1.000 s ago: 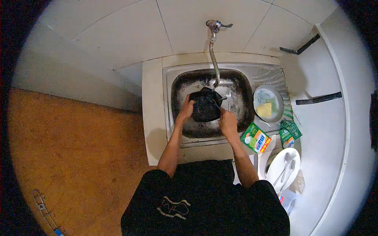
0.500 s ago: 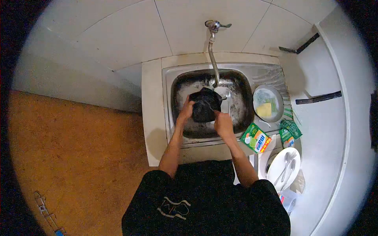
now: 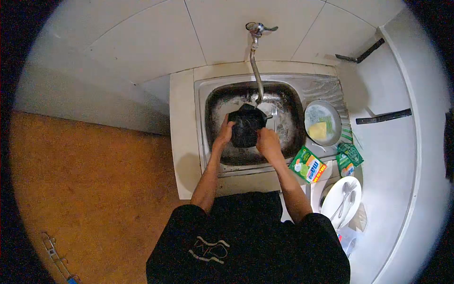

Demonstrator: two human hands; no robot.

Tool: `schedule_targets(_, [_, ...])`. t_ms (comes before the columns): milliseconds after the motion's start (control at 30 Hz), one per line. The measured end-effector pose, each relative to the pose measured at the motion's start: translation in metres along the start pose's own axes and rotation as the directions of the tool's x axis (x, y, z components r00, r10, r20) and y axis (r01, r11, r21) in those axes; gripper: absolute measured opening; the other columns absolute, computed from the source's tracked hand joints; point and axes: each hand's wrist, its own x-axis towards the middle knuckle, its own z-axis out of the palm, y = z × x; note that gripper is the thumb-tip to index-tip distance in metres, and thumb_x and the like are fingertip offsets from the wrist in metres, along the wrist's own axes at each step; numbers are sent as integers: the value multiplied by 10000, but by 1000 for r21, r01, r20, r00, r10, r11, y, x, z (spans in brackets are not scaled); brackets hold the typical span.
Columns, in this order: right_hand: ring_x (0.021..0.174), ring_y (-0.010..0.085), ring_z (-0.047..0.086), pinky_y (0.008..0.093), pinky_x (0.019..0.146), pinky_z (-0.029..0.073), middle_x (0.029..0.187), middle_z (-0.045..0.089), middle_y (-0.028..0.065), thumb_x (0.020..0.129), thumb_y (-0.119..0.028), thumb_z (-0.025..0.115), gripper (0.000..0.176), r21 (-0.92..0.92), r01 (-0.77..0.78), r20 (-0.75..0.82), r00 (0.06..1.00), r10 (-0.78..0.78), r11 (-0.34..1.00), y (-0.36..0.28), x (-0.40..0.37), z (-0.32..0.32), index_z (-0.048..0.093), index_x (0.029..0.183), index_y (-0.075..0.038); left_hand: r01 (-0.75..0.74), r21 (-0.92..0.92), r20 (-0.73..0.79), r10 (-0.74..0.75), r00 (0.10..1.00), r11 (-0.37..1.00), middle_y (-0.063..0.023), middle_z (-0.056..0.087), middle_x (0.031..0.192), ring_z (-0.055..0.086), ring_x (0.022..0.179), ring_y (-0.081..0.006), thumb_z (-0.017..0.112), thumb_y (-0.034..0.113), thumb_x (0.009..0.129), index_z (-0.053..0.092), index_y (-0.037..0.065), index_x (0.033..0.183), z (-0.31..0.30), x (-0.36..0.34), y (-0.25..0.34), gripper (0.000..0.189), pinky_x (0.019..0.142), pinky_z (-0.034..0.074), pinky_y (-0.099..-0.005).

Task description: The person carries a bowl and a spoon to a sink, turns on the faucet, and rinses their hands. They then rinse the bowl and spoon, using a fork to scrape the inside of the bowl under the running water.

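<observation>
A black, angular dish-like thing (image 3: pixel 247 128) is held over the sink (image 3: pixel 202 128), below the end of the bent tap spout (image 3: pixel 257 78). My left hand (image 3: pixel 225 132) grips its left edge, thumb on the upper side. With fingers curled, my right hand (image 3: pixel 268 143) is closed at its lower right edge; the fingertips are partly hidden. Behind the dish, a fork (image 3: pixel 275 118) lies on the sink floor, partly covered.
Right of the basin, a round bowl (image 3: pixel 309 111) holds suds and a yellow sponge (image 3: pixel 318 131). Two green packets, one labelled mama (image 3: pixel 307 164) and another crumpled packet (image 3: pixel 349 158), lie nearby. Below them, a white plate (image 3: pixel 336 187) carries cutlery. A white wall (image 3: pixel 392 156) bounds the right side.
My right hand has shifted slightly up and left along the dish's edge. The left hand keeps its grip, and the dish stays in nearly the same place.
</observation>
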Motion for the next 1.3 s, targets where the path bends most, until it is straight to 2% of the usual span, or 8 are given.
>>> schedule_targets(567, [637, 396, 536, 477, 586, 433, 631, 534, 223, 718, -60, 498, 93, -75, 19, -4, 1000, -19, 997, 16, -1, 4, 572, 701, -5, 117, -513, 93, -81, 992, 850, -177, 240, 1344, 288, 1211, -253, 451, 345, 768, 109, 32, 1342, 4, 7, -12, 738, 982, 230, -317])
schedule_targets(767, [611, 403, 524, 478, 559, 419, 631, 523, 225, 660, -28, 515, 34, -5, 40, -123, 992, -40, 999, -4, -8, 3, 529, 640, -5, 97, -434, 62, -78, 995, 895, -167, 289, 1319, 326, 1184, -245, 428, 331, 800, 125, 26, 1338, 4, 5, 0, 689, 973, 246, -304])
schedule_targets(867, [603, 406, 518, 485, 548, 408, 619, 519, 226, 658, -10, 512, 16, 2, 52, 23, 998, -52, 999, -7, -7, 0, 509, 643, -7, 289, -435, 133, -257, 957, 853, -170, 245, 1343, 289, 1210, -266, 406, 343, 811, 121, 34, 1339, 8, 19, -31, 674, 988, 226, -350])
schedule_targets(1100, [656, 382, 562, 469, 578, 449, 676, 554, 232, 682, -20, 481, 161, -83, 69, 84, 995, -62, 994, -12, -18, -19, 573, 811, -47, 233, -463, 137, -191, 972, 855, -159, 161, 1376, 202, 1252, -293, 392, 387, 811, 131, 73, 1344, 10, 32, -46, 671, 995, 192, -441])
schedule_targets(1167, [668, 375, 570, 464, 585, 456, 686, 561, 228, 686, -28, 479, 188, -63, 88, 18, 996, -87, 994, -12, -10, -20, 586, 837, -61, 189, -702, 119, -149, 982, 686, -73, 576, 960, 568, 828, -215, 486, 354, 776, 477, 63, 1109, 12, 14, -12, 441, 779, 451, -365])
schedule_targets(1200, [662, 372, 571, 463, 583, 457, 677, 564, 217, 693, -30, 478, 201, -95, 39, 78, 996, -32, 995, -13, -7, -21, 588, 858, -65, 183, -704, 113, -145, 983, 687, -73, 576, 960, 568, 828, -215, 486, 354, 776, 477, 63, 1109, 13, 22, -25, 441, 779, 451, -365])
schedule_targets(1267, [655, 368, 571, 462, 582, 457, 667, 566, 206, 699, -32, 477, 215, -129, -13, 139, 990, 31, 992, -14, -8, -19, 589, 879, -69, 305, -660, 273, -159, 949, 687, -131, 212, 1361, 220, 1240, -280, 413, 422, 787, 153, 89, 1342, 20, 40, -69, 698, 983, 202, -461])
schedule_targets(1300, [653, 371, 570, 460, 585, 457, 661, 568, 202, 706, -40, 478, 201, -101, -9, 105, 994, 19, 995, -14, -10, -15, 594, 868, -68, 311, -659, 276, -164, 947, 685, -131, 212, 1361, 220, 1240, -280, 413, 422, 787, 153, 89, 1342, 19, 28, -53, 698, 983, 202, -461])
